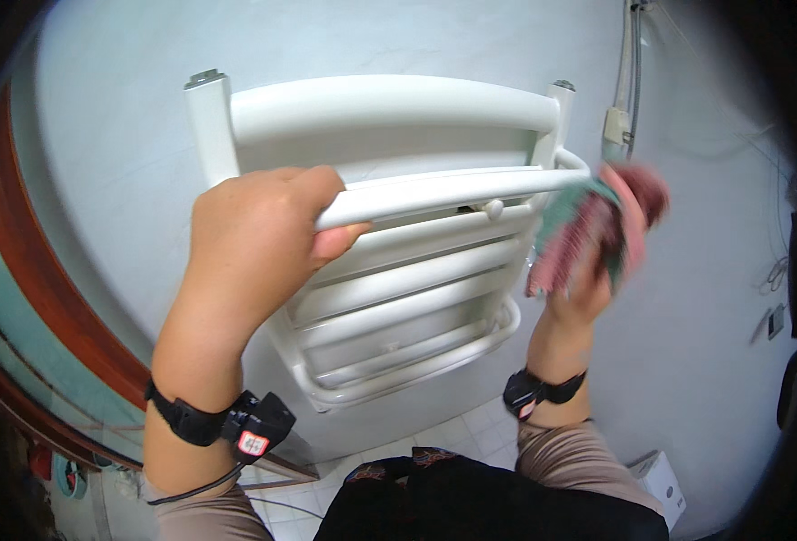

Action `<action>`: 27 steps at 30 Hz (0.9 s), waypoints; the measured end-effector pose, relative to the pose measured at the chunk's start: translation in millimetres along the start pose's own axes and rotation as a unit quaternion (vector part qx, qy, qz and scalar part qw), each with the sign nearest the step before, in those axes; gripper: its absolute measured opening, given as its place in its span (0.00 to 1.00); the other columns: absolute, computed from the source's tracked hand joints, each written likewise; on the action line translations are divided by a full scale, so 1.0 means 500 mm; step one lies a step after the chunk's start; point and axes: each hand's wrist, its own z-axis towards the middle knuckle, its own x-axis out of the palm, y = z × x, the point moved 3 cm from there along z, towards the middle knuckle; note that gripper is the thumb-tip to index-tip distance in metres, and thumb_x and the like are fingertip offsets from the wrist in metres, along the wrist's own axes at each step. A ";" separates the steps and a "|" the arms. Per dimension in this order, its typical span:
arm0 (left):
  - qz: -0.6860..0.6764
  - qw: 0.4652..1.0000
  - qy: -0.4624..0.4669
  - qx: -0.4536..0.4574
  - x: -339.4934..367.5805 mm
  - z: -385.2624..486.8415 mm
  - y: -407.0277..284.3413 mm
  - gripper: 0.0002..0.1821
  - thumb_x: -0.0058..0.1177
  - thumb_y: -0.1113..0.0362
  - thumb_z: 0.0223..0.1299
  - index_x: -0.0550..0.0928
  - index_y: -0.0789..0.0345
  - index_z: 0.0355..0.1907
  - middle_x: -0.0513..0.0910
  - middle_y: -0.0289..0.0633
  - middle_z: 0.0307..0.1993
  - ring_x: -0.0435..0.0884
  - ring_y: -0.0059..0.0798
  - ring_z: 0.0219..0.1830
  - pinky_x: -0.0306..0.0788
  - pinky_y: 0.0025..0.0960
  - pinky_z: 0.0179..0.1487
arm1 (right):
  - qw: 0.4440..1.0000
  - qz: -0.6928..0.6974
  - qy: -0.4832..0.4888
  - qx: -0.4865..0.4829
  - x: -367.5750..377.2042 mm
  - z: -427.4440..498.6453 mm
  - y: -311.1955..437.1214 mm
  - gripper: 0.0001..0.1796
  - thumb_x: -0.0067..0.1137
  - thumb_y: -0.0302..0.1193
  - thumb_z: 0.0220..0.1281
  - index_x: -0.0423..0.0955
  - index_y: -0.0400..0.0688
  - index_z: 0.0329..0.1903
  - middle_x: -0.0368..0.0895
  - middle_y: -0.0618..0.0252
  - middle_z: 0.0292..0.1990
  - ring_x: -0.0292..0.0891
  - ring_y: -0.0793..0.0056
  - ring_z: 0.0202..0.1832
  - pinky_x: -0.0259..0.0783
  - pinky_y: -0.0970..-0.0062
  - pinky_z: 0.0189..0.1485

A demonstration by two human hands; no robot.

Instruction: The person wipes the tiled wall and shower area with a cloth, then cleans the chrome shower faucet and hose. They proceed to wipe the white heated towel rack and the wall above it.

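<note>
A white towel-rail radiator (398, 101) with curved horizontal bars is on the wall before me. My left hand (263, 223) is wrapped around the left part of its projecting upper bar (439, 193), thumb underneath. At that bar's right end, my right hand (584, 291) holds a bunched pink, maroon and green cloth (581, 230), blurred by motion. The cloth hides the bar's right corner; whether it presses on the metal I cannot tell. Below, a second looped bar (418, 375) juts out near the radiator's foot. A small white knob (493, 208) sits behind the upper bar.
At left is a brown wooden frame (67, 270) with glass panes. Cables and a pale box (617, 126) run down the wall at upper right. A white carton (662, 487) stands at lower right on the tiled floor (445, 436). Each wrist wears a black strapped device.
</note>
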 end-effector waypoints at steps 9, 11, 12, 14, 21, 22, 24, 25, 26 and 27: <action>0.021 0.999 -0.032 0.013 0.008 -0.005 0.005 0.12 0.66 0.57 0.49 0.78 0.60 0.29 0.81 0.38 0.25 0.82 0.42 0.30 0.73 0.43 0.30 | 0.944 -0.190 0.261 -0.069 0.228 0.019 0.109 0.12 0.58 0.33 0.54 0.80 0.46 0.41 0.82 0.59 0.35 0.77 0.52 0.39 0.71 0.60 0.44; 0.036 0.998 -0.044 0.005 0.008 -0.003 0.002 0.13 0.66 0.57 0.49 0.78 0.60 0.29 0.81 0.38 0.25 0.82 0.42 0.30 0.73 0.42 0.30 | 0.934 -0.200 0.294 -0.037 0.242 0.007 0.113 0.12 0.60 0.34 0.53 0.80 0.48 0.41 0.82 0.60 0.36 0.78 0.54 0.40 0.72 0.61 0.44; 0.030 0.999 -0.043 0.005 0.008 -0.003 -0.002 0.12 0.66 0.57 0.49 0.78 0.60 0.29 0.81 0.38 0.25 0.82 0.42 0.30 0.73 0.42 0.30 | 0.938 -0.180 0.292 -0.050 0.237 0.006 0.111 0.12 0.60 0.34 0.53 0.80 0.49 0.41 0.82 0.61 0.36 0.78 0.55 0.40 0.72 0.62 0.44; 0.021 1.000 -0.014 -0.014 0.007 -0.004 -0.005 0.12 0.65 0.57 0.49 0.77 0.60 0.29 0.81 0.38 0.25 0.82 0.42 0.30 0.73 0.42 0.30 | 0.930 -0.170 0.319 -0.063 0.217 0.017 0.088 0.12 0.61 0.36 0.53 0.80 0.49 0.41 0.83 0.61 0.37 0.78 0.54 0.40 0.73 0.62 0.43; 0.017 1.000 0.012 0.001 0.003 0.003 -0.007 0.11 0.65 0.55 0.53 0.80 0.58 0.29 0.82 0.38 0.25 0.82 0.41 0.29 0.72 0.40 0.30 | 0.922 -0.280 0.250 0.097 0.066 0.187 -0.046 0.19 0.50 0.44 0.71 0.80 0.41 0.45 0.86 0.52 0.36 0.85 0.62 0.35 0.78 0.66 0.40; 0.018 1.000 0.006 0.004 0.004 0.004 -0.006 0.12 0.65 0.54 0.54 0.80 0.58 0.29 0.82 0.38 0.25 0.82 0.41 0.29 0.72 0.41 0.30 | 0.941 -0.275 0.186 0.070 0.064 0.212 -0.057 0.19 0.49 0.41 0.71 0.80 0.38 0.45 0.86 0.53 0.34 0.84 0.64 0.37 0.77 0.68 0.42; 0.014 1.000 0.023 -0.003 0.009 0.006 -0.003 0.13 0.65 0.53 0.54 0.80 0.58 0.29 0.82 0.38 0.25 0.82 0.41 0.29 0.72 0.41 0.29 | 0.942 -0.086 0.262 0.191 0.095 0.227 -0.097 0.18 0.48 0.40 0.72 0.79 0.37 0.44 0.84 0.57 0.32 0.82 0.66 0.34 0.76 0.70 0.41; 0.013 1.000 0.020 -0.001 0.009 0.008 -0.003 0.13 0.65 0.53 0.54 0.80 0.58 0.29 0.82 0.38 0.25 0.82 0.41 0.28 0.72 0.41 0.29 | 0.923 -0.011 0.267 0.276 0.112 0.224 -0.115 0.18 0.48 0.40 0.73 0.78 0.37 0.44 0.83 0.58 0.31 0.81 0.67 0.33 0.76 0.71 0.40; 0.011 1.000 0.017 0.001 0.011 0.008 -0.002 0.13 0.65 0.53 0.54 0.80 0.58 0.29 0.82 0.38 0.25 0.81 0.41 0.28 0.72 0.41 0.29 | 0.877 -0.113 0.380 0.271 0.131 0.216 -0.126 0.14 0.48 0.35 0.73 0.75 0.37 0.45 0.81 0.61 0.35 0.79 0.69 0.37 0.75 0.70 0.45; 0.010 1.000 0.016 0.003 0.011 0.008 -0.001 0.12 0.65 0.53 0.54 0.80 0.58 0.29 0.82 0.38 0.25 0.81 0.41 0.28 0.72 0.41 0.29 | 0.857 -0.195 0.470 0.086 0.171 0.204 -0.117 0.13 0.47 0.33 0.72 0.73 0.37 0.49 0.81 0.59 0.43 0.77 0.69 0.44 0.73 0.69 0.52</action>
